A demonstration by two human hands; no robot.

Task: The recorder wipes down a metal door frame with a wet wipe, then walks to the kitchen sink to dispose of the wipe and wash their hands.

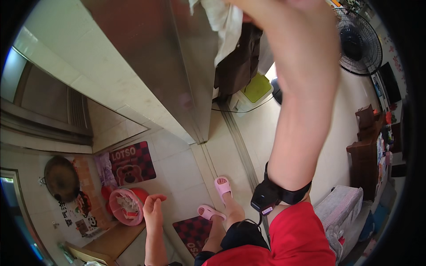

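Observation:
My right arm is raised across the upper right, with my right hand [249, 16] partly cut off by the top edge. A white cloth [226, 31] hangs from that hand against the edge of a shiny brown sliding door panel [166, 66]. Blur and the frame's edge hide most of its fingers. My left hand [155, 201] is low at the left, fingers loosely curled, holding nothing that I can see. It appears near a pink waste bin [125, 206] with rubbish in it.
Floor tracks [238, 133] run beside my pink slippers [223, 186]. Dark checked mats [133, 163] lie on the tiles. Beyond the panel are a dark bag [236, 69], a lidded plastic box [258, 88], a cable [241, 111] and a fan [352, 43]. A sofa [339, 209] stands at right.

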